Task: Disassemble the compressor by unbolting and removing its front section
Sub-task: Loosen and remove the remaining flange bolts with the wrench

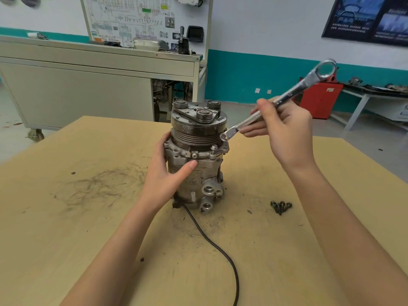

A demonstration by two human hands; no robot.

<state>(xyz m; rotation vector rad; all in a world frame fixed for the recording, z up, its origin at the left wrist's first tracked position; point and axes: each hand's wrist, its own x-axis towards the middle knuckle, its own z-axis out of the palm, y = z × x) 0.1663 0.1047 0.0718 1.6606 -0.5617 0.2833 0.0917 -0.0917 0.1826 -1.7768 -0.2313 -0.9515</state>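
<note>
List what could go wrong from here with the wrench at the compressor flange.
1. The compressor stands on end, steadied only by the left hand; torque from the wrench could tip or spin it.
2. The right hand holds the wrench mid-shank beside the pulley; a slip could bang fingers.
3. The bolts lie loose on the table and could get swept off.

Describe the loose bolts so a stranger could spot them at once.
On the tan table, find the upright compressor. Right of its base lies a small cluster of dark bolts. They are the only fasteners lying loose on the wood.
</note>
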